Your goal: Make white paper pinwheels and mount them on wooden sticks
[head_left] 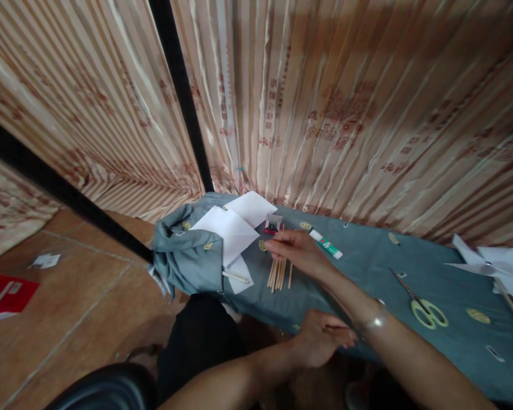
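My right hand (298,251) reaches over the wooden sticks (277,276), its thumb and fingertips pinched together. Whatever is between them is too small to make out. Just beyond the fingertips is a small red box (272,224) with dark bits inside, its clear lid raised. Lower down, at the near edge of the cloth, my left hand (320,339) is loosely closed, and its palm is hidden. White paper sheets (235,230) overlap left of the box. A white pen (236,277) lies on a smaller paper piece. To the right rests a green-and-white glue stick (326,244).
Scissors (423,307) with pale green handles lie on the grey-blue cloth (367,262). A white paper pinwheel (496,262) on a stick is at the far right. Striped curtains (337,114) and a black pole (182,91) stand behind. A red packet (8,291) is on the floor.
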Tool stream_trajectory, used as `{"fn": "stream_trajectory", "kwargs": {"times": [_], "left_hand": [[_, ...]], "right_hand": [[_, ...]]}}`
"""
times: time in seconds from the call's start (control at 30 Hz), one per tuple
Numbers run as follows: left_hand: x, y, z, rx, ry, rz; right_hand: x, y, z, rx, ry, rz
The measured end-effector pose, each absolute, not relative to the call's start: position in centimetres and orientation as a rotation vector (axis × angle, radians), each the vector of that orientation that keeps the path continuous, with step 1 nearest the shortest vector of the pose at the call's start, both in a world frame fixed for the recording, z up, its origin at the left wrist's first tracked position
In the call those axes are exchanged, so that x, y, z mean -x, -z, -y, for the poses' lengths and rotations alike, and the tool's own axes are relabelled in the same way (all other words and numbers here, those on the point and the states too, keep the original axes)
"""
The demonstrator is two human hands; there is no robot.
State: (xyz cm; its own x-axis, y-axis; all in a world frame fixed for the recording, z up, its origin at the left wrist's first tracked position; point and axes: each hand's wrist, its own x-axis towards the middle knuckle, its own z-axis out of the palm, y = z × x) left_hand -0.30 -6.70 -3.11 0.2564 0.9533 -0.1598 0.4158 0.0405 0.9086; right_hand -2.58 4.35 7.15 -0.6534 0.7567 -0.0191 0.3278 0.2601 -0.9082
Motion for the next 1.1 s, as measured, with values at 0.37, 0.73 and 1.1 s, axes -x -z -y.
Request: {"fn": "stream_trajectory", "kwargs": {"times": [0.37, 0.73, 1.1], "left_hand": [[-0.8, 5.3, 8.3, -0.681, -0.881, -0.858], [-1.1, 3.2, 8.5, -0.798, -0.807, -0.858], [-1.0, 1.3, 8.2, -1.066, -0.729, -0.977]], "right_hand": [[8.5, 1.4, -12.3, 1.405, -0.95, 2.487], [7.7, 0.9, -11.9, 1.322, -0.995, 2.377], [-7.0, -0.6, -8.8, 1.289, -1.483, 1.672]]}}
